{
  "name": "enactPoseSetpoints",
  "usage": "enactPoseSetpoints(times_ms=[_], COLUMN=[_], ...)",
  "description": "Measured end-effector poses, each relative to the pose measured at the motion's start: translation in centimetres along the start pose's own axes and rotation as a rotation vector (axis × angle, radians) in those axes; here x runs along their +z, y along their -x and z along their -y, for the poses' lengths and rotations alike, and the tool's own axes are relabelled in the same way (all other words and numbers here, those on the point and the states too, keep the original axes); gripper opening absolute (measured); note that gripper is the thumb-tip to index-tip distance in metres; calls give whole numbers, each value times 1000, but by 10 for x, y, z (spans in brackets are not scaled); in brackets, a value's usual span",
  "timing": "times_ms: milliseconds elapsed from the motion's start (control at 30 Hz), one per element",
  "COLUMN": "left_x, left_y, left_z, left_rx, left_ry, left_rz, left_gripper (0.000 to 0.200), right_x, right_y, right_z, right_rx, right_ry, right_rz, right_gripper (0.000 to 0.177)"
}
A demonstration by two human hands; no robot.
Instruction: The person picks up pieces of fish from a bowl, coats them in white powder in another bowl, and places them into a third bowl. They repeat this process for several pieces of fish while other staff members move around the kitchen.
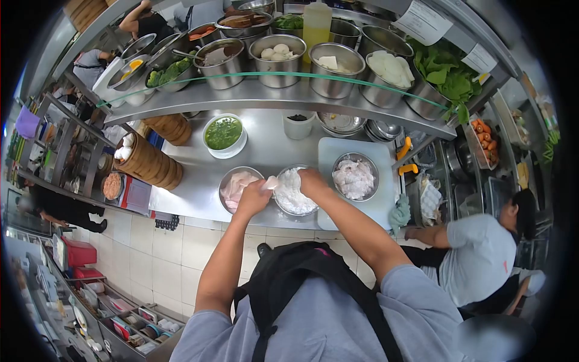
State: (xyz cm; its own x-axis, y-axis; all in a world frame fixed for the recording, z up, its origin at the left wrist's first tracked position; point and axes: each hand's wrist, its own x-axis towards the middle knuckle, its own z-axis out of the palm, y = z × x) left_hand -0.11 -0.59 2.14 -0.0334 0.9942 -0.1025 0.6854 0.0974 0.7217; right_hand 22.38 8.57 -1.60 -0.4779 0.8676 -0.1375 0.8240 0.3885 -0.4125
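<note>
Fingers (263, 186) of my left hand (253, 198) are pinching shut on a pale slice (271, 181), holding it at the left rim of the powder bowl (292, 196). Fingers of my right hand (313, 180) are curling down over that bowl's far right side; cannot tell what, if anything, they are gripping.

Risks, as judged:
- Steel counter (193, 181): looking slick, so a bowl could be sliding under a sideways push.
- White board (329, 158): just right of the powder bowl; a nudge could be riding the bowl up onto its edge.
- Slice bowl (236, 188), left, and coated-piece bowl (354, 178), right: both near, so elbows could be knocking them.
- Powder bowl: my right hand pressing near the rim could be tipping it, spilling powder.
- Slice: limp and wet-looking; a light pinch could be letting it drop between the bowls.
</note>
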Motion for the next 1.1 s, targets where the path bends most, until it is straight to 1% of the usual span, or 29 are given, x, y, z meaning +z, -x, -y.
enactPoseSetpoints(times_ms=[67, 100, 167, 200, 267, 300, 333, 400, 433, 500, 533, 600, 667, 733, 767, 800, 833, 867, 933, 967, 1033, 1067, 1100], left_x=[0, -2, -4, -8, -16, -17, -17, -19, -15, -8, -7, -5, -3, 4, 7, 12, 18, 22, 27, 30, 26, 23, 20], left_y=[3, 4, 8, 12, 19, 22, 23, 20, 18, 14, 14, 13, 12, 10, 9, 8, 7, 5, 2, 1, 1, 2, 3], left_z=[1, 0, -3, -6, -9, -10, -9, -7, -6, -1, -2, -3, -4, 4, 9, 15, 19, 23, 27, 28, 20, 17, 10], left_rx=[3, 8, 13, 14, -3, -15, -19, 56, 60, -17, -15, -32, -37, -47, 23, 91, 91, 98, 110, 99, 91, 35, -20], left_ry=[16, 27, 50, 75, 51, 29, 32, 43, 43, 81, 79, 75, 81, 89, 78, 67, 67, 79, 90, 80, 75, 75, 74], left_rz=[-5, -10, -20, -28, -51, -72, -70, -52, -52, -7, -7, 40, 36, 29, -17, -62, -61, -55, -46, -48, -47, -8, 34], left_gripper=[46, 43, 39, 35, 34, 32, 32, 31, 31, 33, 33, 36, 38, 40, 38, 35, 35, 36, 37, 37, 37, 41, 46], right_x=[-11, -6, 7, 3, -8, -10, -7, 6, 11, 17, 9, -1, -1, 2, 3, 0, -4, -2, 16, 26, 34, 35, 20], right_y=[2, 1, -1, -1, 2, 1, -1, 2, 4, 6, 8, 17, 22, 22, 22, 23, 25, 26, 27, 25, 23, 22, 22], right_z=[19, 19, 21, 23, 17, 10, -2, -12, -15, -13, -6, 6, 6, 4, 2, 4, 7, 6, -1, -7, -16, -25, -26], right_rx=[122, 121, 131, 127, 230, 229, 144, -1, 0, -45, -18, 4, 27, 18, 18, -48, -113, -111, -214, -211, -223, -215, -154], right_ry=[41, 42, -81, -83, -193, -191, -143, -58, -58, -34, 27, 35, 44, -15, -14, 18, 50, 48, 0, 0, -56, -52, -95], right_rz=[72, 70, 67, 68, 36, 41, 66, 93, 90, 214, 323, 323, 322, 40, 41, 37, 31, 29, 74, 71, -100, -101, -84], right_gripper=[42, 42, 40, 40, 44, 44, 46, 51, 51, 52, 54, 53, 51, 50, 50, 50, 51, 51, 47, 47, 41, 41, 39])
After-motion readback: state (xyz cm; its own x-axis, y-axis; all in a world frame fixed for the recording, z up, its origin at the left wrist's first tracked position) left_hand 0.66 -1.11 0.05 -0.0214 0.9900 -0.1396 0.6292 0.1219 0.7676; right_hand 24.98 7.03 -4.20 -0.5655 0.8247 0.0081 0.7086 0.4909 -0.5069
